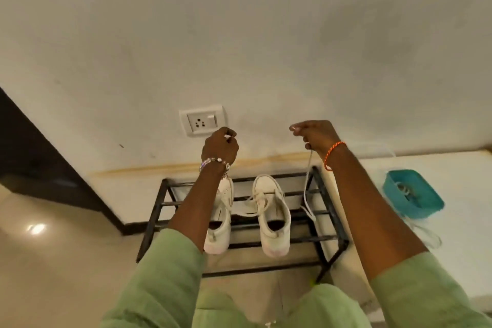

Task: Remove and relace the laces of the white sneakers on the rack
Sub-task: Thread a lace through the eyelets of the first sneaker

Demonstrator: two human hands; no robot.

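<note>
Two white sneakers stand side by side on a black metal rack, toes toward the wall. The left sneaker is partly behind my left forearm. The right sneaker has loose laces across its tongue. Both my hands are raised above the rack in front of the wall. My right hand pinches a white lace that hangs down from it to the rack's right side. My left hand is curled, pinching what looks like the lace's other end.
A white wall socket sits just behind my left hand. A teal plastic basket lies on the floor right of the rack, with another loose lace beside it. A dark door frame runs along the left.
</note>
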